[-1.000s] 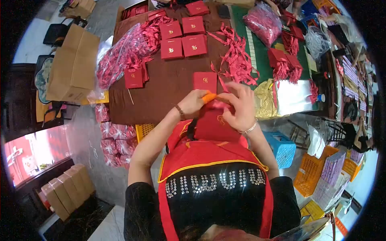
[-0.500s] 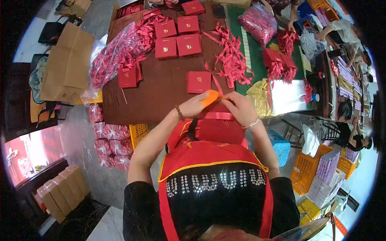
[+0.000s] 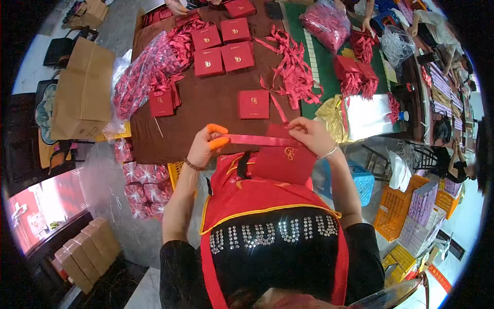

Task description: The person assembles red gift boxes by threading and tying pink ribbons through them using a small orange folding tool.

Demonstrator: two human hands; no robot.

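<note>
My left hand (image 3: 203,148), with orange covers on two fingertips, pinches one end of a pink-red ribbon (image 3: 257,139). The ribbon is stretched level across to my right hand (image 3: 310,137), whose thumb and fingers are closed on it at the upper edge of a red gift bag (image 3: 285,164). That bag carries a gold logo and lies against my red apron (image 3: 267,198) at the table edge. Just beyond my hands a flat red square piece (image 3: 254,104) with the same kind of logo rests on the table. A tangle of loose ribbons (image 3: 296,72) lies farther back.
Several red square pieces (image 3: 237,55) stand grouped on the brown table (image 3: 206,116). A plastic bag of ribbons (image 3: 141,77) and an open cardboard box (image 3: 85,90) are at left. Another person's hand (image 3: 367,26) works at the green table. A blue basket (image 3: 360,183) stands at right below.
My left hand has moved left, away from my right hand, drawing the ribbon out straight. More of the bag's front and its gold logo now shows.
</note>
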